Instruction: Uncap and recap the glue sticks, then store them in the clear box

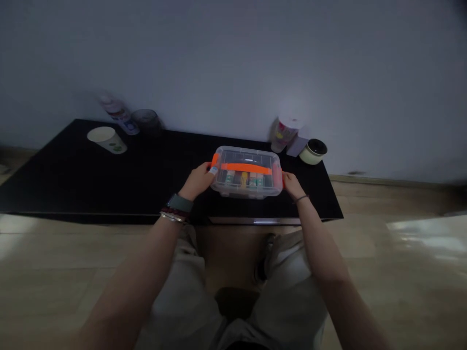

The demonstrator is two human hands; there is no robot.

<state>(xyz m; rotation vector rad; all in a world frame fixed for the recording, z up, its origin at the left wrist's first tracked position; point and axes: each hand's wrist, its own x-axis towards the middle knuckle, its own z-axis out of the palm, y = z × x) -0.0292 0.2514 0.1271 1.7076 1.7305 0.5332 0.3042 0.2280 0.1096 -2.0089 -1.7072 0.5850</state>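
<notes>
A grey-blue wall (219, 63) stands beyond the transparent storage box (251, 189), and a black table (146, 180) spreads beneath it, reaching farther to its left than to its right. The box is over the table's front half, its lid on; whether its base touches the tabletop I cannot tell. The left hand (199, 182) grips its left end by the orange latch, and the right hand (294, 184) grips its right end. A blurred printed bottle (122, 119), a dark round container (148, 124) and a tilted-looking white paper cup (109, 141) are well to its left. Just behind its right end are a patterned cup (282, 136), a cream jar (312, 153) with a black lid and a small lilac carton (298, 144). Across its lid runs an orange handle (248, 168), with small green-and-white and yellow items (244, 180) showing inside.
</notes>
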